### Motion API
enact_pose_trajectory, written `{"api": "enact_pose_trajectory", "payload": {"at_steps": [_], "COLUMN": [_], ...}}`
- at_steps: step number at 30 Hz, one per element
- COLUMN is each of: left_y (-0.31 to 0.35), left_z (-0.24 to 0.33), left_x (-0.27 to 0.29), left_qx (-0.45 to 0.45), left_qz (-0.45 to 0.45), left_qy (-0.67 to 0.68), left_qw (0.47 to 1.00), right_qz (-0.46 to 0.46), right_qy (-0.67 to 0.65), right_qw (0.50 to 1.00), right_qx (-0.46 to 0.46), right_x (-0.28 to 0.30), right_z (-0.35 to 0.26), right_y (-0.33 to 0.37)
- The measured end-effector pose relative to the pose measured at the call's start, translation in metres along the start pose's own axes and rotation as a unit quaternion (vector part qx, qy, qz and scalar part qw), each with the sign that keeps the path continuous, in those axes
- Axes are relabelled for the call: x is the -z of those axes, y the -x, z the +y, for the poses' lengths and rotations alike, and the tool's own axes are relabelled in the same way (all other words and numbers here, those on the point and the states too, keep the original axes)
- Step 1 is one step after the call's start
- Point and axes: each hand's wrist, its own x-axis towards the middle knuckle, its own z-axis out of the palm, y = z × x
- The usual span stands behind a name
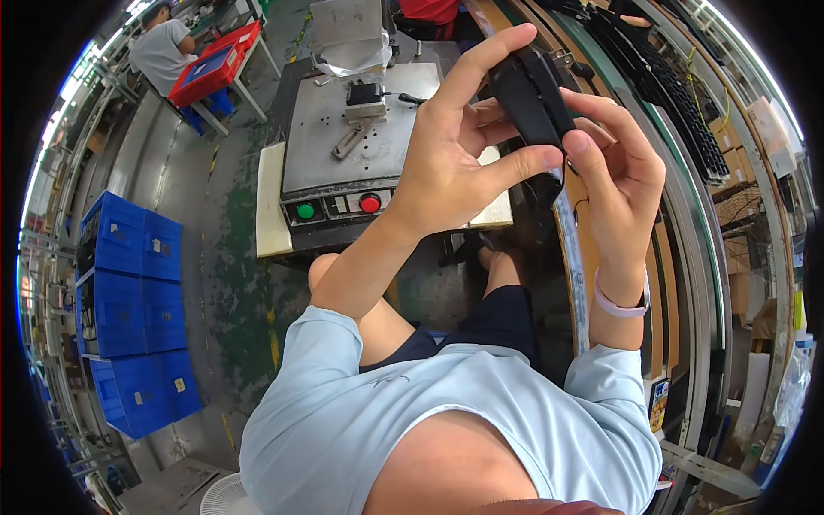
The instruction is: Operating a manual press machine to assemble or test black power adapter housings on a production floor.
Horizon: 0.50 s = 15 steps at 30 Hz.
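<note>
Both my hands hold a black power adapter [530, 96] up in front of me, to the right of the machine. My left hand [459, 146] grips it with the index finger over its top end and the thumb at its lower side. The thumb and fingers of my right hand [614, 163] close on its right side. Metal prongs [562, 58] stick out near its upper right. A dark piece, perhaps bundled cord [544, 189], hangs beneath it. Another black adapter [366, 94] sits on a metal fixture on the machine, a cord running right from it.
The grey machine [318, 154] has a green button [305, 210] and a red button [370, 203] on its front. A conveyor line [687, 249] runs along my right, with black items [678, 103] beyond. Blue bins [120, 313] stand at left. A person [163, 51] sits beside a red tray [225, 64].
</note>
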Motion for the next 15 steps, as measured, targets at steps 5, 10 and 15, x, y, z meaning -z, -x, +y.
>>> {"api": "enact_pose_trajectory", "payload": {"at_steps": [5,10,15], "left_y": [-0.001,-0.001,0.0], "left_z": [0.0,-0.001,0.007], "left_x": [0.003,0.006,0.009], "left_qx": [0.014,0.027,0.041], "left_qz": [-0.012,-0.021,-0.048], "left_qy": [0.019,0.045,0.016], "left_qw": [1.0,0.998,0.998], "right_qz": [-0.004,0.016,0.026], "right_qy": [0.031,0.047,0.023], "right_qw": [1.0,0.999,0.999], "right_qx": [-0.005,-0.001,-0.017], "right_x": [0.001,-0.002,-0.006], "right_z": [0.001,0.001,0.004], "right_y": [0.003,0.008,0.014]}}
